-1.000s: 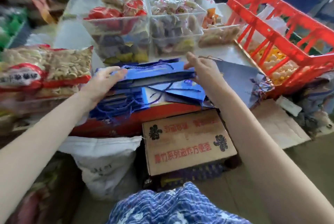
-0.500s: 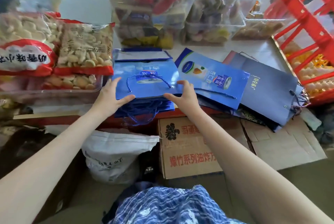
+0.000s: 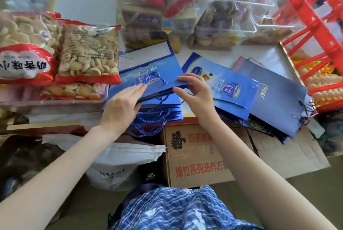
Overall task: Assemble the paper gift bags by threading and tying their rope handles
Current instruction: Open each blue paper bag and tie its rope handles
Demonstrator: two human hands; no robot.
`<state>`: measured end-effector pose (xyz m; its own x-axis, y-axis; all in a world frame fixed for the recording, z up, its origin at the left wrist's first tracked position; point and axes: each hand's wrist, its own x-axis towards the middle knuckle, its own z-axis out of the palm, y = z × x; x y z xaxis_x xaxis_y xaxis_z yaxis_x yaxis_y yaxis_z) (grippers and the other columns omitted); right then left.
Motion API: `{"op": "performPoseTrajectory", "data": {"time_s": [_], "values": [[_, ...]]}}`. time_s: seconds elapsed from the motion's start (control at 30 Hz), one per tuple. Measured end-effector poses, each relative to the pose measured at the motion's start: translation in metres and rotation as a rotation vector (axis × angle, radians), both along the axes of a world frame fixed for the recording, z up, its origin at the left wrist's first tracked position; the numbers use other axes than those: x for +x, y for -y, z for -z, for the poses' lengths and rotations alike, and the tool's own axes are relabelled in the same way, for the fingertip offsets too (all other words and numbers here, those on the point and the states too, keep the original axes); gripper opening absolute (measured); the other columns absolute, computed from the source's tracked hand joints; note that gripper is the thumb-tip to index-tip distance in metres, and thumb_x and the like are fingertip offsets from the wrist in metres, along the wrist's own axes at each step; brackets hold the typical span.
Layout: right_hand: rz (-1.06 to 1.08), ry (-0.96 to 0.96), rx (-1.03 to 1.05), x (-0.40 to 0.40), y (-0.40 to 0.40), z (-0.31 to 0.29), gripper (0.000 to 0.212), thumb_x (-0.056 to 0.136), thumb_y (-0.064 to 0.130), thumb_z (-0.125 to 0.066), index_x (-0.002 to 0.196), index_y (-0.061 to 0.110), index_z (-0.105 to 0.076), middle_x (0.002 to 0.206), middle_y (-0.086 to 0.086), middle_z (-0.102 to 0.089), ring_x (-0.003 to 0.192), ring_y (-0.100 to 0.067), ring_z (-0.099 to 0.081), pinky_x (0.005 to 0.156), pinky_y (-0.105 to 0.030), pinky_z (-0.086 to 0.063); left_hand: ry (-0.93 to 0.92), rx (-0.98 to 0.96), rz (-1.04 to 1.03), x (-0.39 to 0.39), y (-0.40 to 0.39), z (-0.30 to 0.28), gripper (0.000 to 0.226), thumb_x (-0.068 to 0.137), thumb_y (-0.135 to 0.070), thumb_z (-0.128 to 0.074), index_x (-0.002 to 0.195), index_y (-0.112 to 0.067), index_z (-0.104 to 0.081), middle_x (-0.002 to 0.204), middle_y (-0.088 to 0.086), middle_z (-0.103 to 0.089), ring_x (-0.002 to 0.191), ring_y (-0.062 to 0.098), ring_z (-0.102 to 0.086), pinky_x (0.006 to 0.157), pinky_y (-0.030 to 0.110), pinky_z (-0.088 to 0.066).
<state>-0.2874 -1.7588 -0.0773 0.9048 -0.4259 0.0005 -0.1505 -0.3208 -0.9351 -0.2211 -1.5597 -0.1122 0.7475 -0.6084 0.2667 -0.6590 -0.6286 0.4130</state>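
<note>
The left hand [image 3: 122, 107] lies flat, fingers straight, on the top blue gift bag [image 3: 154, 77] of the finished stack [image 3: 161, 107], while the right hand [image 3: 196, 94] pinches its right edge. This looks like squaring a finished bag; next comes the handleless bag [image 3: 228, 88] just beside, needing rope threaded

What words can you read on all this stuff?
Cardboard box: red "豫竹系列油炸方", cut off by the arm; upper red line blurred.
Biscuit bag, upside down: "奶香味小", rest cut off.
Blue gift bags: logos blurred.
Dark blue bag: yellow writing unreadable.
</note>
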Motion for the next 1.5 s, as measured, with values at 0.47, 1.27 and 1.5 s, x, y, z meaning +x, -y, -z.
{"op": "performPoseTrajectory", "data": {"time_s": [0.47, 1.27, 1.5], "values": [[0.103, -0.092, 1.030, -0.038, -0.027, -0.034, 0.057, 0.093, 0.031, -0.054, 0.141, 0.010, -0.031, 0.137, -0.011, -0.044, 0.097, -0.025, -0.061, 0.088, -0.035, -0.053, -0.528, -1.106, -0.387, -0.031, 0.075, -0.117, 0.013, 0.092, -0.017, -0.051, 0.081, -0.024, -0.053, 0.074, -0.008, -0.054, 0.070, 0.008, -0.049, 0.071, 0.030, -0.043], [-0.040, -0.425, 0.026, 0.016, 0.034, -0.011, 0.072, 0.083, 0.044, -0.066, 0.138, 0.007, -0.038, 0.139, -0.004, -0.045, 0.123, -0.021, -0.047, 0.094, -0.030, -0.040, -0.683, -0.330, -0.581, -0.003, 0.008, -0.022, 0.078, 0.078, -0.047, -0.069, 0.139, -0.008, -0.039, 0.141, 0.010, -0.044, 0.129, 0.025, -0.041, 0.107, 0.036, -0.034], [-0.173, -0.547, -0.004, 0.019, 0.007, 0.033, 0.094, 0.075, 0.039, -0.076, 0.147, 0.014, -0.021, 0.148, -0.001, -0.032, 0.135, -0.019, -0.034, 0.109, -0.033, -0.031, -0.861, 0.052, -0.448, 0.029, 0.002, 0.003, 0.078, 0.077, -0.031, -0.069, 0.144, -0.009, -0.034, 0.150, 0.011, -0.032, 0.135, 0.025, -0.033, 0.104, 0.029, -0.029]]}}
